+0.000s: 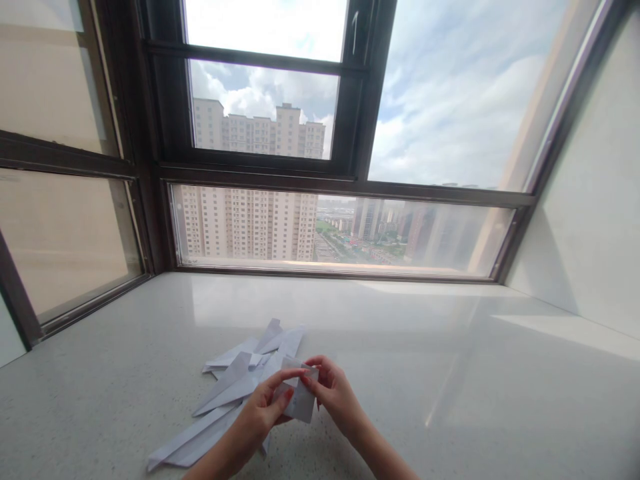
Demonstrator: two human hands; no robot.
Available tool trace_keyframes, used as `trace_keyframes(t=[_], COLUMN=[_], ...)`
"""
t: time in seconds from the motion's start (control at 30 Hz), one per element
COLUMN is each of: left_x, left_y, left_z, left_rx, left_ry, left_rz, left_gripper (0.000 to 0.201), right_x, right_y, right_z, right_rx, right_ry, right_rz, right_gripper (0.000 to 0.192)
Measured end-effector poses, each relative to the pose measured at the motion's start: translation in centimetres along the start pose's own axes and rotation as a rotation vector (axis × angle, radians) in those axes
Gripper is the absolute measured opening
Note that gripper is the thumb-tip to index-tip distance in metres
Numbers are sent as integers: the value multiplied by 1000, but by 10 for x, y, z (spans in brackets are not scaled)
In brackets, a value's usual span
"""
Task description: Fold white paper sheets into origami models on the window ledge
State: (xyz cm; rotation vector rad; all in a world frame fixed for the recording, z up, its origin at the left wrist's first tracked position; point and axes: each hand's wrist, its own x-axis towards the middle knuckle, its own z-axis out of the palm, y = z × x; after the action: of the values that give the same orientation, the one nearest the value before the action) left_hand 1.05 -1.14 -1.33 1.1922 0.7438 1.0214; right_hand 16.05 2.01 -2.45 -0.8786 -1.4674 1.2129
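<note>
White folded paper piece (301, 400), small, pinched between both hands just above the pale speckled counter (450, 373), at the near right edge of a loose pile of paper strips (225, 390). Held clear of the pile, as far as can be told, though overlapping it in this view.

Left hand (263, 417) coming in from the lower left, thumb and forefinger clamped on the upper left part of the piece. Right hand (336, 395) opposite, fingers (316, 365) closed on the upper right edge, thumb side hidden behind the paper. No gap at either grip: both sets of fingers together on the sheet, none spread.

Step in hand, by the look of it: working or pressing a fold along the top edge, where the two grips nearly meet. Anything further there would call for a steady pinch from one hand while the other slides along the edge, keeping the layers aligned and the piece off the strips below.

Long axis of the piece apparently running top to bottom in the view, slightly slanted, upper edge toward the window (260, 127), lower corner pointing down toward the wrists. Broad face turned toward the camera. Strips in the pile fanned, mostly pointing from lower left to upper right.
</note>
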Motion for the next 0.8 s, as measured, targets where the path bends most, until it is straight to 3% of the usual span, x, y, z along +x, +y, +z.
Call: trace_keyframes(t=[0.1,0.3,0.8], left_x=[1,1,4], left_y=[0,3,-6], left_z=[-3,-4,-9], left_rx=[106,332,303], left_ry=[-6,-10,1], left_rz=[3,157,178], left_gripper=[37,26,31], right_x=[0,0,-1], right_y=[0,-3,-5], right_z=[0,3,2], right_rx=[-17,-19,33], right_ry=[7,15,-22], right_rz=[0,-7,7], right_gripper=[33,31,38])
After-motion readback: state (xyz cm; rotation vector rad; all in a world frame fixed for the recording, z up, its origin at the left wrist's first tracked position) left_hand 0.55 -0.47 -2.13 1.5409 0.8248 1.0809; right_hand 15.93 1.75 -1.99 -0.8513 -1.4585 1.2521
